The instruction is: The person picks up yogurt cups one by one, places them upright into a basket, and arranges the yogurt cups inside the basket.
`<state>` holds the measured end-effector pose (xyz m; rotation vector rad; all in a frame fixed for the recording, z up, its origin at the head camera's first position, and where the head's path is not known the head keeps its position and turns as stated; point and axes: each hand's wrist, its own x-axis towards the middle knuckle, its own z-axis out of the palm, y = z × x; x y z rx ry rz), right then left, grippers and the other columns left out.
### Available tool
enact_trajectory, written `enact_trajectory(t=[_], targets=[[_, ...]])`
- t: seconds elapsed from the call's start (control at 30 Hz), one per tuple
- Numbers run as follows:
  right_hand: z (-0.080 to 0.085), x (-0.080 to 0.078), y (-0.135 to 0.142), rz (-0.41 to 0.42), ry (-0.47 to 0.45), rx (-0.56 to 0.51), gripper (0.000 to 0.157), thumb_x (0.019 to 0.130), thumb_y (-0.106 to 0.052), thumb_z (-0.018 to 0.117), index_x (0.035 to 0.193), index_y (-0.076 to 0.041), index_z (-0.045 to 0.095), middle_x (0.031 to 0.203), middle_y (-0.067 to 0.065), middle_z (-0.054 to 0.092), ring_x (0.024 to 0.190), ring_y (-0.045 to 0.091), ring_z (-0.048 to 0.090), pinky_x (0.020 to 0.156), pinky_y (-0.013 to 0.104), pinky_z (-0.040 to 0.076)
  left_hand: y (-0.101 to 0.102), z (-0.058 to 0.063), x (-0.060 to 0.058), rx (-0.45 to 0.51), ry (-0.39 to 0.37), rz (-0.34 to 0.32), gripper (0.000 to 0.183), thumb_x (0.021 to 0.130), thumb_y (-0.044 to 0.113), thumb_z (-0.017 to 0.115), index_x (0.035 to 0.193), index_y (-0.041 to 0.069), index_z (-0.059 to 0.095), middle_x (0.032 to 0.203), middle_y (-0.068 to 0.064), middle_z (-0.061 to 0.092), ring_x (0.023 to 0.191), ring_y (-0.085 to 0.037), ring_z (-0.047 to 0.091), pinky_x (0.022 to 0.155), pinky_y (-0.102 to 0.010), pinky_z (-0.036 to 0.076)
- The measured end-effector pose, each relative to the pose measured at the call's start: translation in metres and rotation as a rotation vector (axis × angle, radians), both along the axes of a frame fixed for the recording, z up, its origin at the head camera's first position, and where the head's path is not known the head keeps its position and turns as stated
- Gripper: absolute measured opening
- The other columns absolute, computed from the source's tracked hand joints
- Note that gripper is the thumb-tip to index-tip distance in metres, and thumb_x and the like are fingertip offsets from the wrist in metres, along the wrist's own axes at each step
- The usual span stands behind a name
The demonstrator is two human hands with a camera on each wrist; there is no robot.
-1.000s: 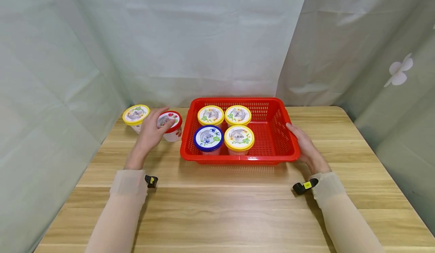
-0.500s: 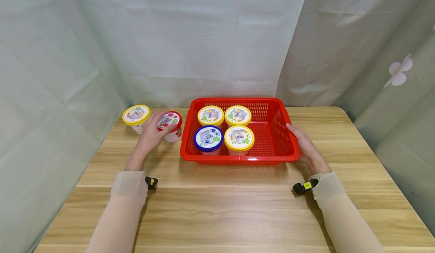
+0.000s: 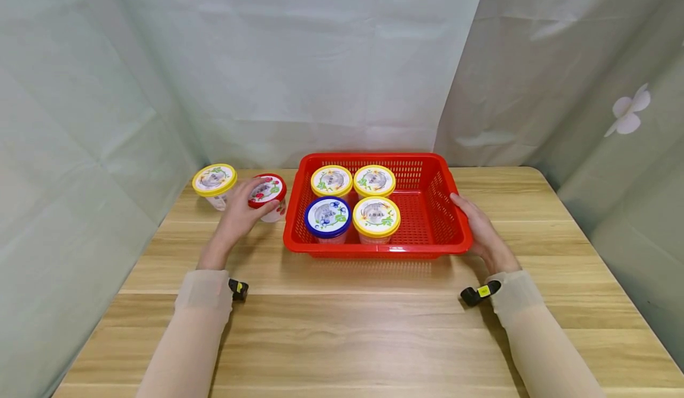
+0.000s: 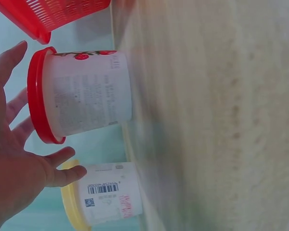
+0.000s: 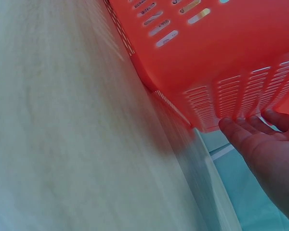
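A tub with a red lid [image 3: 274, 211] and cherry print stands upright on the table, left of the red plastic basket [image 3: 374, 248]. My left hand [image 3: 235, 214] is spread around its lid [image 4: 37, 96], thumb at the near side and fingers at the far side. In the left wrist view those fingers look fairly straight, right at the lid's rim. My right hand [image 3: 483, 237] holds the basket's right side, thumb over the rim and fingers [image 5: 243, 132] against the outer wall. Inside the basket stand a blue-lidded tub [image 3: 328, 217] and yellow-lidded tubs [image 3: 376, 216].
Another yellow-lidded tub [image 3: 215, 179] stands at the table's back left, close behind my left hand. The wooden table [image 3: 347, 327] reaches back to a pale curtain [image 3: 320, 77]. Curtains also hang on both sides.
My left hand has shifted slightly at the red-lidded tub, its fingers drawing nearer across the lid and the thumb lower at the near side. The tub, basket and right hand stay put.
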<state>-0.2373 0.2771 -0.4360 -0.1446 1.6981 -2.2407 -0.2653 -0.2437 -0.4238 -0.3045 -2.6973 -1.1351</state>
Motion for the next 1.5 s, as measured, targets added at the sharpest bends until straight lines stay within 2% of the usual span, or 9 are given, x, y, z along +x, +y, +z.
enact_trajectory(t=[0.17,0.43,0.6,0.87,1.17,1.5], targets=[[0.000,0.000,0.001,0.001,0.002,-0.011,0.044,0.112,-0.043,0.040,0.143,-0.011,0.039,0.114,0.004,0.067,0.097,0.018,0.070,0.079,0.036,0.061,0.000,-0.005,-0.003,0.021,0.014,-0.027,0.066,0.095,0.024,0.079,0.151,0.006,0.051,0.156,-0.024,0.044,0.143,-0.044,0.034,0.116,-0.064,0.029],[-0.001,0.000,0.000,-0.010,-0.013,-0.002,0.047,0.112,-0.044,0.042,0.144,-0.010,0.037,0.114,0.004,0.066,0.097,0.017,0.069,0.080,0.035,0.061,0.000,-0.011,-0.003,0.022,-0.027,-0.030,0.064,0.097,0.025,0.076,0.152,0.005,0.049,0.163,-0.023,0.031,0.147,-0.047,0.028,0.115,-0.068,0.032],[-0.001,0.001,0.000,-0.003,-0.005,0.007,0.047,0.112,-0.044,0.042,0.144,-0.010,0.037,0.115,0.004,0.066,0.098,0.017,0.069,0.080,0.035,0.061,0.000,-0.013,-0.004,0.007,-0.029,-0.019,0.057,0.100,0.021,0.072,0.151,0.006,0.051,0.162,-0.023,0.030,0.147,-0.047,0.029,0.115,-0.066,0.034],[-0.001,0.000,0.000,0.009,0.008,-0.010,0.046,0.112,-0.042,0.041,0.143,-0.009,0.039,0.116,0.004,0.066,0.099,0.018,0.069,0.081,0.036,0.061,0.002,-0.007,-0.002,-0.002,-0.043,-0.004,0.054,0.101,0.019,0.071,0.150,0.005,0.053,0.160,-0.025,0.033,0.146,-0.049,0.030,0.114,-0.066,0.036],[-0.001,-0.001,0.001,0.006,0.006,0.024,0.054,0.111,-0.046,0.043,0.148,-0.008,0.035,0.119,0.007,0.065,0.100,0.019,0.069,0.081,0.036,0.062,0.002,-0.005,-0.002,-0.019,-0.062,0.025,0.056,0.101,0.021,0.070,0.152,0.005,0.052,0.161,-0.025,0.033,0.146,-0.048,0.028,0.113,-0.066,0.037],[-0.001,-0.001,0.001,-0.003,0.004,0.008,0.049,0.112,-0.044,0.042,0.146,-0.008,0.036,0.117,0.005,0.065,0.100,0.018,0.068,0.082,0.036,0.061,0.001,0.001,-0.002,-0.015,-0.046,0.022,0.057,0.102,0.025,0.069,0.152,0.004,0.052,0.161,-0.023,0.034,0.146,-0.046,0.029,0.113,-0.065,0.037]])
